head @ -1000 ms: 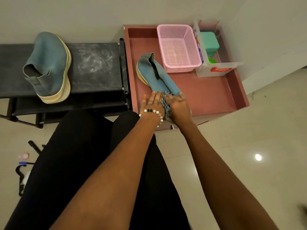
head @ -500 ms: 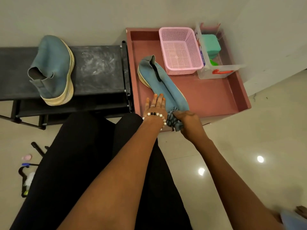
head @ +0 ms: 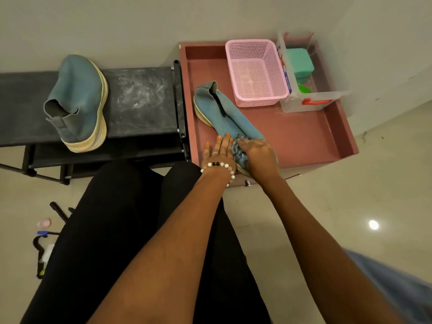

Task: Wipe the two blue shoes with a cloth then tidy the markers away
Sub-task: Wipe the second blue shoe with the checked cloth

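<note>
One blue shoe (head: 224, 113) with a cream sole lies on its side in the dark-pink tray (head: 301, 136), toe toward me. My left hand (head: 218, 152), wearing a bead bracelet, lies flat with straight fingers against the shoe's toe end. My right hand (head: 258, 157) holds a bunched blue-grey cloth (head: 239, 153) and presses it on the toe. The second blue shoe (head: 79, 101) stands on the black bench (head: 142, 99) at the left, untouched. No markers are plainly visible.
A pink mesh basket (head: 257, 71) and a clear plastic box (head: 311, 99) with a green item (head: 299, 61) sit at the tray's back. The bench top shows white scuffs. Small objects, among them a pink one (head: 44, 222), lie on the tiled floor at the lower left.
My right hand with the cloth drew back off the toe toward me, then moved forward onto the toe again. My left hand stayed on the shoe.
</note>
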Demonstrator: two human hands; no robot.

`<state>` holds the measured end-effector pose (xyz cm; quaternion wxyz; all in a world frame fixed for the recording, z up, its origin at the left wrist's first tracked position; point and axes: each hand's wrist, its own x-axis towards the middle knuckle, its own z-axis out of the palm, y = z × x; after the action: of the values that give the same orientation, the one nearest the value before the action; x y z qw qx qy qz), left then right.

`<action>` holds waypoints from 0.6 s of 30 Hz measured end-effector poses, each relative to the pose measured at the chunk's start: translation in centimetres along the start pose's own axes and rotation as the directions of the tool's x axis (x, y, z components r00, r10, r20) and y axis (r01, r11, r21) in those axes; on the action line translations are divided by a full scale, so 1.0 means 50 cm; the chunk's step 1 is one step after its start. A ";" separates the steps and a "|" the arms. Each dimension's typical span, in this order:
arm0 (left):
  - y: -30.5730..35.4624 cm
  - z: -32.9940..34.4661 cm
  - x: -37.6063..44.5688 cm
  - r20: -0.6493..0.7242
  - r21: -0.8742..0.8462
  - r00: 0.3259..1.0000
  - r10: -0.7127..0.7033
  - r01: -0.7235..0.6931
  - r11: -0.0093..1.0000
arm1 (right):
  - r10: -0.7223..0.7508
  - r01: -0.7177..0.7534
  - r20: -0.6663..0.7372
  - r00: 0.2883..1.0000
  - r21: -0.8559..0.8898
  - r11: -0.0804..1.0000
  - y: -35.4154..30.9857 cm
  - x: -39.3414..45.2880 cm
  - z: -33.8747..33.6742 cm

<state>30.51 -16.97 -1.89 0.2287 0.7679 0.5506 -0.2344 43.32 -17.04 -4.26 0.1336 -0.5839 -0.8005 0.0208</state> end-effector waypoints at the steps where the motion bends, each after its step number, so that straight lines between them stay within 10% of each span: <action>1: 0.000 0.002 -0.001 -0.022 -0.011 1.000 -0.001 0.001 1.000 | 0.034 -0.034 0.016 0.999 0.030 0.999 -0.001 -0.023 -0.010; 7: 0.009 0.005 -0.004 -0.073 -0.056 0.997 0.003 -0.007 0.998 | 0.220 -0.228 0.065 0.973 0.154 0.962 -0.013 -0.080 -0.026; 18: 0.014 -0.006 0.003 0.019 -0.037 1.000 -0.017 0.018 0.999 | 0.045 -0.044 -0.019 0.999 0.083 0.996 0.011 0.084 0.020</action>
<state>31.25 -16.87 -1.69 0.2463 0.7565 0.5592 -0.2332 42.38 -12.78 -4.53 0.1656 -0.5958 -0.7843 0.0505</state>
